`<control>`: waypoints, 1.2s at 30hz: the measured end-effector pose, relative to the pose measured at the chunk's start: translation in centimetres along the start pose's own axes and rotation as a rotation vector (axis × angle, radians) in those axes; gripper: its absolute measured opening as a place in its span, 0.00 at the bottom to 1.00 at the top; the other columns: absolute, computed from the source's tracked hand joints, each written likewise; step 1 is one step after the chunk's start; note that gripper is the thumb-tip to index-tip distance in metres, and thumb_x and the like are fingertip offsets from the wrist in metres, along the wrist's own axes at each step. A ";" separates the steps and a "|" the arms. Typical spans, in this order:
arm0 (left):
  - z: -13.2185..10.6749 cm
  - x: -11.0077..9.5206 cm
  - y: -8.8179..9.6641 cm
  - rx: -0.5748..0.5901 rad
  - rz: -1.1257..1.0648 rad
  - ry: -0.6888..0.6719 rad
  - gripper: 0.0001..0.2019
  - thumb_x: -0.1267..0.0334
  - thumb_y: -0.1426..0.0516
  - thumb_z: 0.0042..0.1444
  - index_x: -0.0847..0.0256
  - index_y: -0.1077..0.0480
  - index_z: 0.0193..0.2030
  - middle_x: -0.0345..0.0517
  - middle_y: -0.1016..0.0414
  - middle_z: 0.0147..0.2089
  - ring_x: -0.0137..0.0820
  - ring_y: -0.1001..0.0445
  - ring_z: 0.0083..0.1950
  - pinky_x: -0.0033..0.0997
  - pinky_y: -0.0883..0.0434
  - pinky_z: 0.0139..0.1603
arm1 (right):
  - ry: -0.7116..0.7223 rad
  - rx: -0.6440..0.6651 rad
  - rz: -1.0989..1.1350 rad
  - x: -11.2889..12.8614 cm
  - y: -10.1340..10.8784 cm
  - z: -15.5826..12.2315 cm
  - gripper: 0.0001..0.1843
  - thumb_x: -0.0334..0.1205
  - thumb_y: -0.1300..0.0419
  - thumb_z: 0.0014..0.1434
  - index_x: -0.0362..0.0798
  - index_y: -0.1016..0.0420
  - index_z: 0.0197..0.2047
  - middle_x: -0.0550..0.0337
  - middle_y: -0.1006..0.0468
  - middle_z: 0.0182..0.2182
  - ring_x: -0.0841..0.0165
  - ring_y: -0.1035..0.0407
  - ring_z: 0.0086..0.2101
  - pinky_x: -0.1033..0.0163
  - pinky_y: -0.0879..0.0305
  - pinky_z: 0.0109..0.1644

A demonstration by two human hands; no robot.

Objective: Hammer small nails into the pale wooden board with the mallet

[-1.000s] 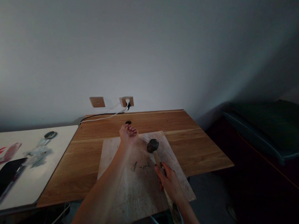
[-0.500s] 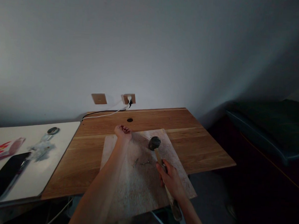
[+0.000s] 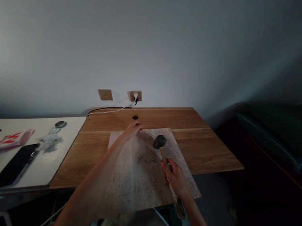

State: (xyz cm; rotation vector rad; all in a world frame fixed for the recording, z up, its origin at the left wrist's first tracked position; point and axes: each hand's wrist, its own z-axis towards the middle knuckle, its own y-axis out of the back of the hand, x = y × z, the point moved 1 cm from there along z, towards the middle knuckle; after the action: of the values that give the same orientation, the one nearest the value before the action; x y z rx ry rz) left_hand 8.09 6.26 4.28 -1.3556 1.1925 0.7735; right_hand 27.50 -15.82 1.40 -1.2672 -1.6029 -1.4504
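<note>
From my feed, the table carries a board jutting past its near edge, so a heavy blow low down could tip it. The hammer has its head over the board's far right part; the right hand grips it mid-handle, and a slack hold could let it glance. The left hand, loosely curled by the board's far edge, looks exposed to a stray swing. Two metal bits near mid-board could jump — I see nothing pinning them. The overhang's support is hidden; I can't tell whether the hammer touches the board — or whether the left hand holds anything — and the bits are too faint to identify.
</note>
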 end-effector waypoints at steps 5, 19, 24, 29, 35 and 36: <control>-1.5 0.3 -0.2 0.286 0.307 0.017 0.14 0.83 0.35 0.31 0.59 0.28 0.19 0.35 0.30 0.18 0.28 0.35 0.22 0.25 0.47 0.25 | -0.002 -0.015 -0.014 -0.2 0.0 0.2 0.18 0.58 0.47 0.64 0.50 0.33 0.38 0.70 0.32 0.18 0.70 0.34 0.16 0.67 0.39 0.20; -4.4 0.7 0.2 0.721 1.070 -0.154 0.12 0.75 0.31 0.30 0.55 0.27 0.14 0.37 0.33 0.14 0.29 0.40 0.16 0.30 0.44 0.23 | 0.018 -0.054 -0.092 0.4 0.1 0.2 0.18 0.56 0.47 0.62 0.50 0.30 0.40 0.67 0.30 0.20 0.67 0.32 0.20 0.64 0.38 0.24; -4.6 1.2 0.4 0.711 0.930 -0.138 0.14 0.78 0.33 0.25 0.54 0.28 0.13 0.35 0.34 0.13 0.27 0.41 0.15 0.27 0.46 0.21 | 0.055 -0.076 -0.113 0.5 0.3 0.1 0.17 0.56 0.48 0.63 0.52 0.31 0.35 0.65 0.29 0.20 0.65 0.31 0.22 0.63 0.38 0.27; -4.7 0.8 0.3 0.695 0.901 -0.183 0.14 0.78 0.34 0.23 0.53 0.27 0.13 0.35 0.31 0.14 0.28 0.38 0.15 0.27 0.48 0.19 | 0.044 -0.054 -0.092 0.1 0.1 0.3 0.17 0.56 0.48 0.63 0.51 0.31 0.37 0.66 0.30 0.20 0.66 0.32 0.20 0.63 0.39 0.25; -5.4 0.7 0.3 0.702 0.897 -0.095 0.14 0.79 0.34 0.26 0.54 0.28 0.14 0.34 0.33 0.14 0.26 0.41 0.15 0.26 0.51 0.18 | 0.049 -0.061 -0.091 0.3 0.2 0.2 0.17 0.56 0.47 0.63 0.51 0.31 0.36 0.65 0.30 0.19 0.66 0.33 0.20 0.63 0.39 0.24; -5.4 0.8 0.4 0.697 0.890 -0.087 0.14 0.79 0.34 0.25 0.54 0.28 0.14 0.34 0.33 0.14 0.26 0.41 0.15 0.26 0.52 0.18 | 0.054 -0.062 -0.088 0.3 0.2 0.1 0.17 0.56 0.47 0.63 0.51 0.30 0.36 0.65 0.29 0.20 0.66 0.33 0.20 0.63 0.38 0.24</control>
State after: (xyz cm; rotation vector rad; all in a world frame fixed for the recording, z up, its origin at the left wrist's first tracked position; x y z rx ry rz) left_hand 6.93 0.87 4.29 -0.1768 1.7902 0.8731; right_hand 27.60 -15.62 1.67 -1.1944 -1.6072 -1.5866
